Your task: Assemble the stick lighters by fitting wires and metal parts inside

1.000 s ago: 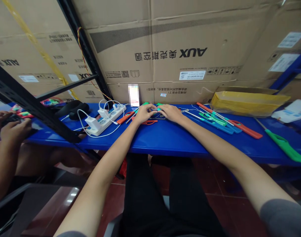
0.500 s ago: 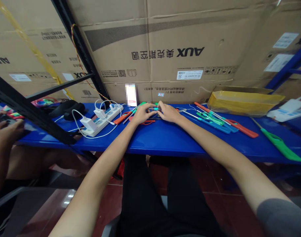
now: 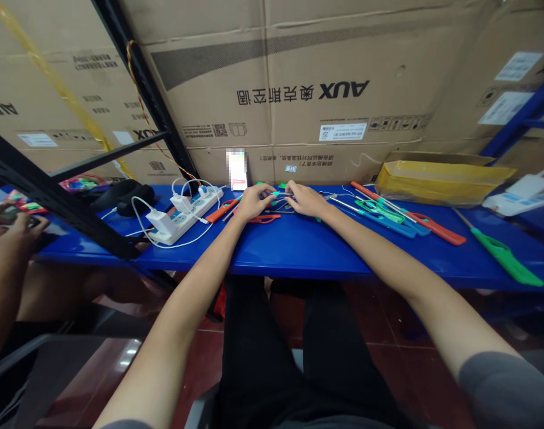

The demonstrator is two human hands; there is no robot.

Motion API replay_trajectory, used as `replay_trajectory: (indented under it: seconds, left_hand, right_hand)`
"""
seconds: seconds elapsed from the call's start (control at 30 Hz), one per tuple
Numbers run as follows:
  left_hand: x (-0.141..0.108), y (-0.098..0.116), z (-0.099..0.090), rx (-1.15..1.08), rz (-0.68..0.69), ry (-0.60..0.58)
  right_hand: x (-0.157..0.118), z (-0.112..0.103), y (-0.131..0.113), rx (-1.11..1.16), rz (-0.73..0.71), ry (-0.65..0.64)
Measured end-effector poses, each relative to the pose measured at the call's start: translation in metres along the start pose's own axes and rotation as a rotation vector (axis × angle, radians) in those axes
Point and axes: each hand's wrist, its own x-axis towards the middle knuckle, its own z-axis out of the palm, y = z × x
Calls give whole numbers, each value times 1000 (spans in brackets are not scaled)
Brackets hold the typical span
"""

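My left hand (image 3: 254, 201) is closed in a pinch around a small teal piece (image 3: 276, 193), part of a lighter by its look. Facing it, my right hand (image 3: 306, 199) pinches the thin metal rod that runs out of the teal piece. Just below them on the blue shelf lies a red lighter handle (image 3: 265, 218). An orange long-necked lighter (image 3: 222, 210) is beside my left wrist. To the right of my right hand lie several lighters, among them a blue one (image 3: 399, 226) and a red one (image 3: 441, 229). My fingers partly hide the small parts behind them.
A white power strip (image 3: 186, 217) with chargers and cables stands left. A phone (image 3: 238, 170) leans against the cardboard box (image 3: 294, 59). A yellow-taped box (image 3: 441, 182) and a green lighter (image 3: 506, 256) are at right. Another person's hands (image 3: 15, 229) work beyond the black post.
My hands have drawn slightly apart, showing more of the thin rod between them. At far left, the other person's hands have shifted together.
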Motion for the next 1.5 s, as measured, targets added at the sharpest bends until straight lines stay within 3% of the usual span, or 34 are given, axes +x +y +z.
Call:
replay_trajectory:
  seconds: [0.47,0.67,0.9,1.27,1.5]
  left_hand:
    - [2,-3,1,-24,-40,-10]
    - [4,-7,5,66,13,-22]
    - [4,-15,-2,75,-29,64]
    - [3,-10,2,93,45,-102]
    - [3,-9,0,141,48,-59]
  right_hand:
    - [4,1,3,-35,-39,-24]
    - [5,1,2,-51,-31,-22]
    - [1,-5,28,-20,16,9]
    - [0,-2,33,-32,71,50]
    - [0,2,38,-24,43,57]
